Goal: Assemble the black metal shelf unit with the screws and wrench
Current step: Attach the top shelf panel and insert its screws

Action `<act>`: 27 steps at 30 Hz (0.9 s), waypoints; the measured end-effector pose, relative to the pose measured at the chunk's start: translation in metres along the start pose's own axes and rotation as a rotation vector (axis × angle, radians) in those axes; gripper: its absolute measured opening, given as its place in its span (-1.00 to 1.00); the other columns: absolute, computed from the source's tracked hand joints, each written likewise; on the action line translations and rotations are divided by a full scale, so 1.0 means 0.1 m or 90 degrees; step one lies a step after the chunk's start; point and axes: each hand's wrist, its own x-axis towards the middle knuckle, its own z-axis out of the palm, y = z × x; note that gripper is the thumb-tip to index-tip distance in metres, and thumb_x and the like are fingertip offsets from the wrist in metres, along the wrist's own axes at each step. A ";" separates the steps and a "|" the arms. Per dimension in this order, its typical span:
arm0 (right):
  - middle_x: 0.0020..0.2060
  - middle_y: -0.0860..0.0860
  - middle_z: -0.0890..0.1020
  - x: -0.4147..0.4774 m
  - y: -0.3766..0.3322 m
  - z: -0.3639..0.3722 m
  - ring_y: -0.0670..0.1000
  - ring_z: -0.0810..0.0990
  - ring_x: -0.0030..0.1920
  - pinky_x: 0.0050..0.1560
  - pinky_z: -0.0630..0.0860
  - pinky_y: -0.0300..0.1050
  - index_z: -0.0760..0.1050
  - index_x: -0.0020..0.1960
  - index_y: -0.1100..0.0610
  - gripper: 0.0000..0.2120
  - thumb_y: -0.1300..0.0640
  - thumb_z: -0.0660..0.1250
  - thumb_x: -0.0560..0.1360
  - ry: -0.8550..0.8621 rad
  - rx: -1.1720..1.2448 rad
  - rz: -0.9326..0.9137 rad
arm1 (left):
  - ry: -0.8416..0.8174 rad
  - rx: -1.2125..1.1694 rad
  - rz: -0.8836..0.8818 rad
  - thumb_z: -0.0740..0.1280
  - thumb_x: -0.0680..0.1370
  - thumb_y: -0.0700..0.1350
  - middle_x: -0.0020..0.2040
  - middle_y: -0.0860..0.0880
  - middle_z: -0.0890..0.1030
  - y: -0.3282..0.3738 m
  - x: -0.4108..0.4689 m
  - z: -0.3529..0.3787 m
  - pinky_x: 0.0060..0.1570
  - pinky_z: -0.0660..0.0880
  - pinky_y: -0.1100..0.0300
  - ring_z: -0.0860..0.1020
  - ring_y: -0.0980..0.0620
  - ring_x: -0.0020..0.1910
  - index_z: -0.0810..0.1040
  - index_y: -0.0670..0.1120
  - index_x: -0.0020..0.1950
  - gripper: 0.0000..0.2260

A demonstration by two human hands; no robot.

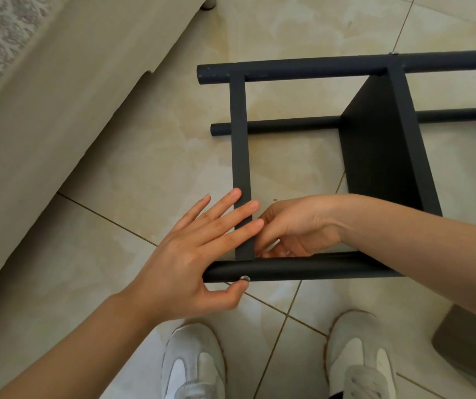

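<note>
The black metal shelf unit lies on its side on the tiled floor. Its near tube runs left to right just in front of me. An end shelf panel, seen edge-on, meets that tube. My left hand rests with straight fingers across the panel edge, and its thumb touches a silver screw in the tube's front side. My right hand reaches inside the frame, fingers curled against the panel's inner face at the joint. Whatever it holds is hidden. No wrench is in view.
A second shelf panel stands further right, with another screw head on the far tube. A beige sofa base runs along the left. My white shoes are below, and a grey object sits at the lower right.
</note>
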 end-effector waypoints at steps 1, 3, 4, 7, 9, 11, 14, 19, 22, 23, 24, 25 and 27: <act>-0.21 0.06 0.68 0.00 0.00 0.00 -0.06 0.62 -0.32 -0.18 0.59 -0.14 0.66 -0.10 0.15 -0.88 0.29 0.36 0.51 -0.003 0.002 0.001 | -0.001 0.000 0.000 0.37 0.49 0.06 0.58 0.02 0.29 0.00 0.00 0.00 0.58 0.06 -0.07 0.14 -0.05 0.61 0.36 -0.04 0.53 -0.38; -0.20 0.06 0.68 0.00 0.01 0.00 -0.04 0.64 -0.30 -0.16 0.59 -0.12 0.62 -0.03 0.16 -0.90 0.29 0.35 0.52 -0.003 0.002 0.000 | -0.001 0.000 0.000 0.37 0.49 0.06 0.58 0.02 0.29 0.00 0.00 0.00 0.58 0.06 -0.08 0.14 -0.05 0.61 0.36 -0.04 0.53 -0.39; -0.20 0.06 0.68 0.00 0.01 -0.01 -0.04 0.64 -0.29 -0.17 0.59 -0.12 0.62 -0.01 0.16 -0.90 0.28 0.34 0.52 -0.007 0.004 0.001 | -0.001 0.000 -0.001 0.37 0.49 0.06 0.58 0.02 0.29 0.00 0.00 0.00 0.58 0.07 -0.08 0.14 -0.05 0.61 0.36 -0.04 0.53 -0.39; -0.25 0.03 0.68 -0.03 0.00 -0.02 -0.08 0.60 -0.33 -0.24 0.57 -0.19 0.62 -0.02 0.15 -0.90 0.25 0.33 0.55 -0.036 0.003 0.006 | 0.001 -0.001 -0.001 0.37 0.49 0.06 0.59 0.02 0.29 0.00 -0.01 0.01 0.58 0.06 -0.08 0.14 -0.05 0.61 0.35 -0.04 0.53 -0.38; -0.25 0.01 0.67 -0.03 0.00 -0.03 -0.10 0.57 -0.35 -0.27 0.55 -0.24 0.62 0.01 0.15 -0.90 0.24 0.32 0.55 -0.032 0.000 0.015 | 0.004 -0.003 -0.002 0.37 0.49 0.06 0.58 0.02 0.29 0.00 -0.01 0.01 0.58 0.06 -0.08 0.14 -0.05 0.61 0.35 -0.03 0.53 -0.38; -0.20 0.02 0.67 -0.02 0.01 -0.02 -0.10 0.54 -0.36 -0.30 0.53 -0.25 0.61 0.08 0.16 -0.87 0.23 0.32 0.56 -0.014 0.005 0.024 | 0.005 -0.004 -0.005 0.37 0.49 0.06 0.58 0.02 0.29 0.01 0.00 0.01 0.58 0.06 -0.09 0.14 -0.05 0.61 0.36 -0.03 0.53 -0.38; 0.03 0.10 0.67 0.01 0.02 0.03 0.00 0.62 -0.15 -0.08 0.59 -0.12 0.56 0.24 0.17 -0.75 0.20 0.32 0.57 -0.001 -0.016 0.032 | 0.003 -0.002 -0.006 0.37 0.49 0.06 0.58 0.01 0.29 0.02 -0.01 0.01 0.58 0.06 -0.09 0.13 -0.04 0.61 0.36 -0.03 0.53 -0.39; 0.29 0.20 0.55 0.04 0.03 0.07 0.21 0.54 0.29 0.37 0.40 0.17 0.47 0.35 0.20 -0.66 0.21 0.28 0.59 0.019 -0.038 0.031 | 0.007 -0.010 -0.007 0.37 0.49 0.04 0.58 0.00 0.29 0.01 -0.02 0.02 0.57 0.09 -0.10 0.14 -0.06 0.61 0.36 -0.04 0.53 -0.39; 0.25 0.20 0.58 0.00 0.02 0.03 0.17 0.59 0.20 0.34 0.43 0.12 0.51 0.32 0.22 -0.67 0.21 0.30 0.57 -0.005 -0.029 0.033 | 0.005 -0.011 -0.006 0.38 0.48 0.04 0.59 0.01 0.28 0.01 -0.02 0.03 0.58 0.08 -0.07 0.13 -0.05 0.61 0.34 -0.03 0.53 -0.38; 0.24 0.21 0.58 -0.02 0.02 0.01 0.14 0.59 0.16 0.32 0.44 0.11 0.52 0.30 0.23 -0.68 0.22 0.31 0.55 -0.011 -0.021 0.034 | 0.005 -0.011 -0.005 0.37 0.49 0.04 0.59 0.01 0.28 0.01 -0.02 0.03 0.58 0.08 -0.06 0.13 -0.05 0.61 0.34 -0.02 0.53 -0.38; 0.22 0.22 0.58 -0.02 0.02 0.01 0.12 0.58 0.13 0.30 0.45 0.10 0.52 0.29 0.24 -0.68 0.23 0.32 0.55 -0.013 -0.015 0.033 | 0.005 -0.011 -0.005 0.37 0.49 0.04 0.59 0.02 0.28 0.01 -0.02 0.03 0.58 0.08 -0.05 0.13 -0.05 0.61 0.34 -0.02 0.54 -0.38; 0.19 0.22 0.59 -0.02 0.02 0.00 0.12 0.58 0.12 0.29 0.46 0.10 0.52 0.28 0.25 -0.68 0.24 0.32 0.54 -0.013 -0.010 0.032 | 0.006 -0.012 -0.005 0.37 0.49 0.04 0.59 0.01 0.28 0.01 -0.02 0.03 0.58 0.08 -0.06 0.13 -0.05 0.61 0.34 -0.02 0.54 -0.38; 0.15 0.21 0.59 0.00 0.02 0.02 0.12 0.59 0.11 0.28 0.47 0.08 0.51 0.29 0.25 -0.68 0.25 0.30 0.55 -0.008 -0.011 0.029 | 0.008 -0.013 -0.005 0.37 0.49 0.04 0.59 0.01 0.28 0.01 -0.02 0.03 0.58 0.09 -0.07 0.13 -0.05 0.61 0.34 -0.03 0.54 -0.38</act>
